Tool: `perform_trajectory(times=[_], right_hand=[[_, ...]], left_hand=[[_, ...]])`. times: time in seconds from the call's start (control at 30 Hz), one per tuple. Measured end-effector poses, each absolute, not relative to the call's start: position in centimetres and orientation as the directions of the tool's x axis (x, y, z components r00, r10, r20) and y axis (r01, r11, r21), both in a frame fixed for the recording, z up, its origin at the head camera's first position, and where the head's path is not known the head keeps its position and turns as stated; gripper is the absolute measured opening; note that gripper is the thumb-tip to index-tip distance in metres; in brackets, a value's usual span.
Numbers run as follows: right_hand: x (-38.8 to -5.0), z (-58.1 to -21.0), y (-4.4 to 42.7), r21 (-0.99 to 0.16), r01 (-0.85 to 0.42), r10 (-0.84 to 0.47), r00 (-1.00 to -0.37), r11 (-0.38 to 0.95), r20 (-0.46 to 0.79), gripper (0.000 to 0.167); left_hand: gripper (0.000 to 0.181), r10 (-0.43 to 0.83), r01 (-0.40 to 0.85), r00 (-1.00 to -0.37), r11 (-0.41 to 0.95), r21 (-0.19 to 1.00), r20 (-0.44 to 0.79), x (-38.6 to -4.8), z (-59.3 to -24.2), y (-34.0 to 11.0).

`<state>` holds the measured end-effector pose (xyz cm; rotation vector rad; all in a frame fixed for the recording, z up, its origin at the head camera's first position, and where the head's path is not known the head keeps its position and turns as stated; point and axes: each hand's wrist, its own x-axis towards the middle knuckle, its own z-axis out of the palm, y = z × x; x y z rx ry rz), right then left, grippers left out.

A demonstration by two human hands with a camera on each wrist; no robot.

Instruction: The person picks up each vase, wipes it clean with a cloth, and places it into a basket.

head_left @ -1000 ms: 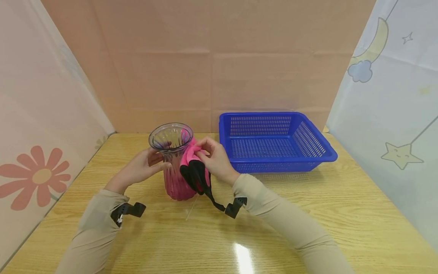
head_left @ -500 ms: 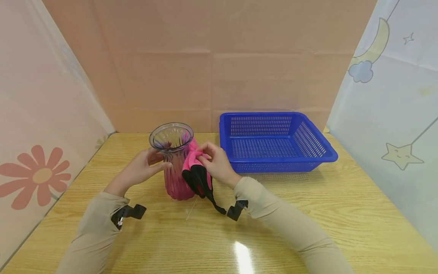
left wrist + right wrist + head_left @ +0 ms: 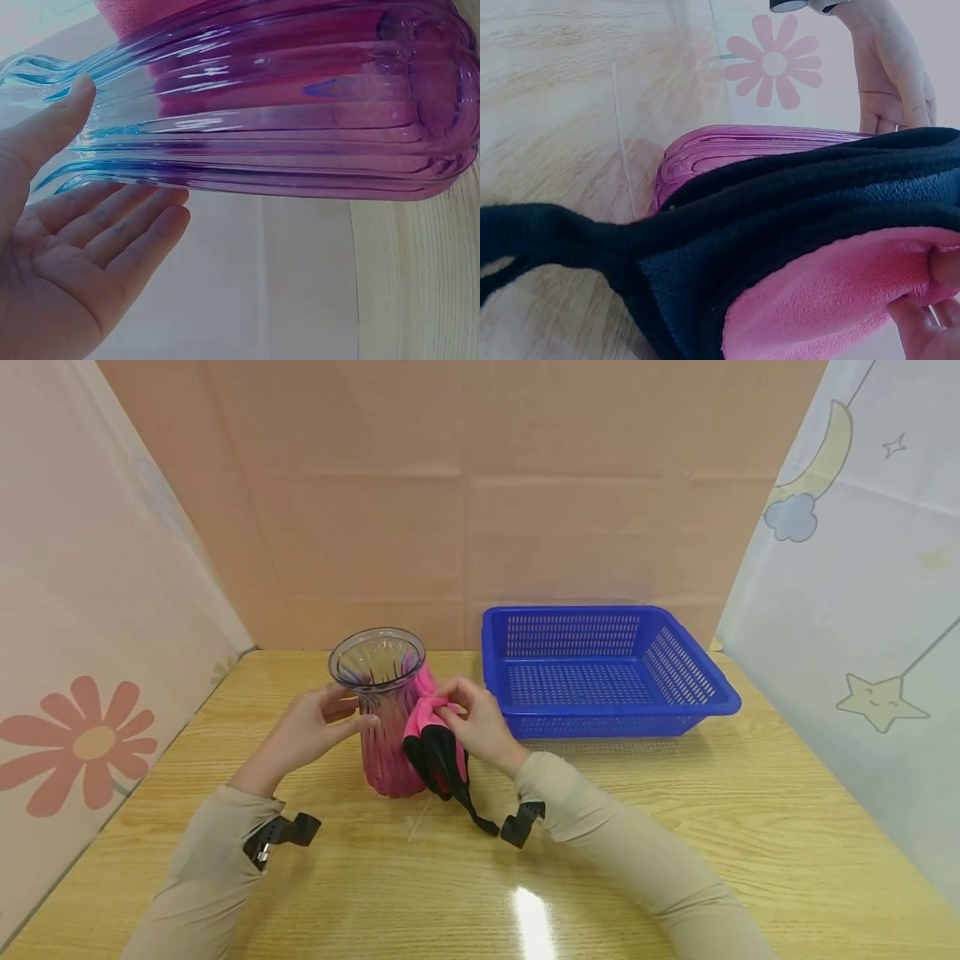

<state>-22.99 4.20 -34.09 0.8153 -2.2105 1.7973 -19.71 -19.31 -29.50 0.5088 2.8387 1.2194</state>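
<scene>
A ribbed glass vase [image 3: 390,747], bluish at the neck and pink-purple below, stands upright on the wooden table. My left hand [image 3: 318,727] holds it at the neck, thumb on the near side and fingers round the far side; in the left wrist view the thumb [image 3: 64,120] lies on the glass. My right hand [image 3: 483,722] pinches a pink plush cloth [image 3: 425,712] with black trim and a black strap [image 3: 547,236]. The cloth hangs against the vase's right side and hides part of it. Some of its pink shows through the glass.
A blue perforated plastic basket [image 3: 600,702] stands at the back right, close to my right hand. A thin pale strip [image 3: 418,820] lies on the table [image 3: 420,902] in front of the vase. Patterned sheets hang round the table.
My right hand has shifted slightly down and to the right, drawing the cloth with it along the vase's side. The left hand and the vase have hardly moved.
</scene>
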Motion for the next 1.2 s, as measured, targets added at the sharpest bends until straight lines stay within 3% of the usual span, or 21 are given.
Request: perform_trajectory(times=[0.8,1.2], right_hand=[[-23.0,-34.9,4.1,-0.842,-0.512,-0.281,-0.844,0.172,0.456,0.007],[-22.7,-33.6,3.6,-0.84,-0.511,-0.241,-0.852,0.181,0.466,0.009]], left_hand=[[0.069,0.316,0.31,-0.941,0.646,0.698,0.125,-19.4,-29.4,-19.1],[0.072,0.297,0.286,-0.949,0.662,0.693,0.108,-19.8,-29.5,-19.2]])
